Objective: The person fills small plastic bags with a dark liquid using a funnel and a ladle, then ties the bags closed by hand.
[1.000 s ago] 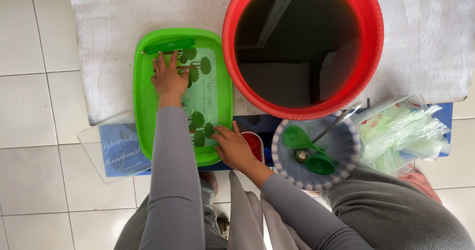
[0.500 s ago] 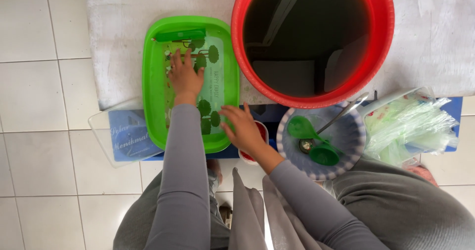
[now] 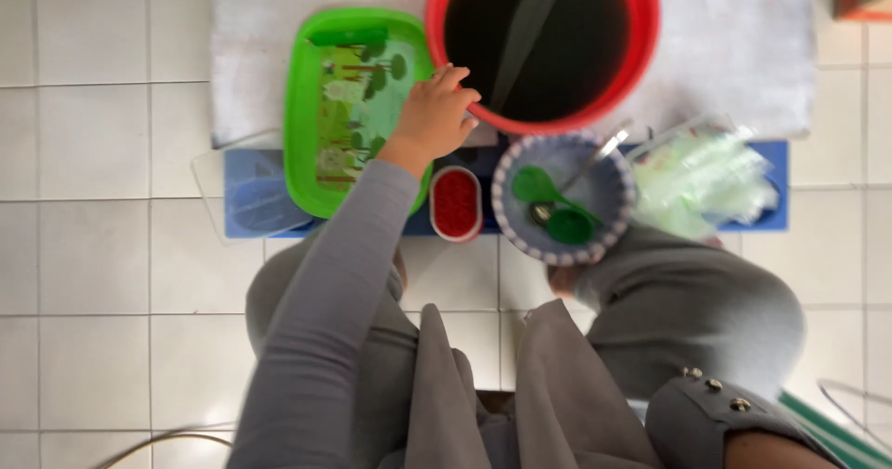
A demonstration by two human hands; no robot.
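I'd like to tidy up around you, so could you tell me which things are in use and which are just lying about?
In use: left hand over green tray, beside red bucket.
Lying about: red-filled cup, patterned bowl with green spoons, plastic bags.

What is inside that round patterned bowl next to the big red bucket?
The round patterned bowl holds two green plastic scoops and a metal spoon leaning over its rim. Whatever lies beneath the scoops is covered.
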